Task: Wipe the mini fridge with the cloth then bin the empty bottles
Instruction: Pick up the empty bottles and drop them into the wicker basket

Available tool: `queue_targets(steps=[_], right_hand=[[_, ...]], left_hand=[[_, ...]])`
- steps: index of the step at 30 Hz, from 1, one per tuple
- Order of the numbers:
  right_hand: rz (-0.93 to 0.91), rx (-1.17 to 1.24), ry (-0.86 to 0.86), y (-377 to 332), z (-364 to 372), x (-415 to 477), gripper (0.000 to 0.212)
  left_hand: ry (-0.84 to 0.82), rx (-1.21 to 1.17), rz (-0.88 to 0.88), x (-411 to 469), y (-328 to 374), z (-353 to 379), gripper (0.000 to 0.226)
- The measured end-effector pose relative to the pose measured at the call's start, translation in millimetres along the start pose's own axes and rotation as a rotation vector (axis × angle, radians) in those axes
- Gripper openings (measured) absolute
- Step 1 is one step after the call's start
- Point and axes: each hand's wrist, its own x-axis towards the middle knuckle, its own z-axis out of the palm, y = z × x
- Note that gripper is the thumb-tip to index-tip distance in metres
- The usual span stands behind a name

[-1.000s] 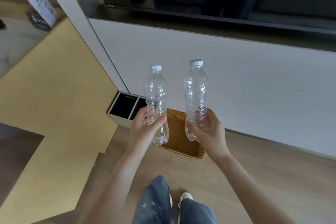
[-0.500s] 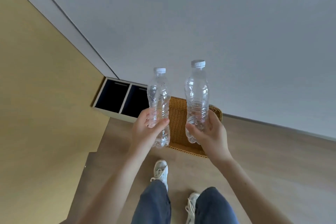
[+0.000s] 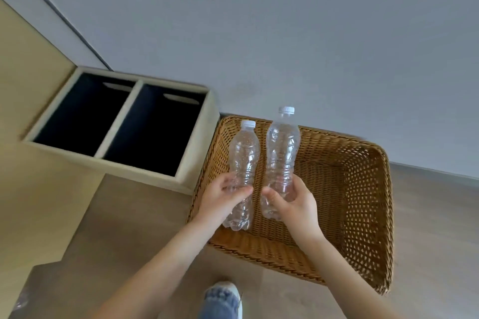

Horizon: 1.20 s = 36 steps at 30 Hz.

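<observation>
Two clear empty plastic bottles with white caps are held upright over a brown wicker basket (image 3: 363, 189) on the floor. My left hand (image 3: 220, 197) grips the lower half of the left bottle (image 3: 245, 155). My right hand (image 3: 295, 202) grips the lower half of the right bottle (image 3: 283, 147), which reaches a little higher. Both bottles hang just inside the basket's left part, above its bottom. The mini fridge and the cloth are out of view.
A beige two-compartment bin (image 3: 119, 122) with dark insides stands left of the basket, against the grey wall (image 3: 285, 33). A yellow cabinet side (image 3: 33, 176) fills the left. My shoe and jeans leg (image 3: 223, 300) are at the bottom, on the wooden floor.
I have come much closer and lower: the basket and bin now look far larger. Both bottles have gone down from above the basket to within its rim. The grips are unchanged.
</observation>
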Motion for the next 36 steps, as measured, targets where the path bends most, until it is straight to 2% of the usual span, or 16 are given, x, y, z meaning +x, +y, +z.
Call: queue_targets(steps=[3, 6, 9, 14, 18, 21, 24, 28, 33, 36], right_hand=[[0.06, -0.038, -0.026, 54, 13, 28, 0.037], [0.113, -0.062, -0.045, 94, 17, 47, 0.039], [0.143, -0.176, -0.074, 120, 22, 61, 0.034], [0.2, -0.277, -0.105, 147, 33, 71, 0.046], [0.251, -0.325, -0.073, 157, 42, 73, 0.051], [0.263, -0.299, -0.008, 161, 45, 72, 0.054], [0.281, -0.225, 0.017, 163, 44, 70, 0.071], [0.241, -0.288, 0.076, 166, 41, 73, 0.083], [0.21, -0.337, 0.046, 167, 40, 75, 0.088], [0.184, -0.38, 0.065, 163, 40, 72, 0.088]], left_hand=[[-0.052, -0.032, -0.052, 42, -43, 15, 0.059], [-0.078, -0.041, -0.114, 72, -71, 29, 0.063], [-0.103, -0.05, -0.165, 95, -90, 38, 0.061], [-0.104, -0.038, -0.2, 116, -108, 45, 0.061], [-0.042, 0.161, -0.099, 120, -114, 48, 0.068], [-0.018, 0.251, -0.027, 122, -116, 53, 0.064], [-0.001, 0.324, 0.018, 122, -117, 58, 0.063], [-0.002, 0.362, 0.03, 120, -118, 62, 0.065], [-0.034, 0.397, -0.008, 120, -122, 63, 0.057], [-0.058, 0.412, -0.012, 118, -118, 61, 0.068]])
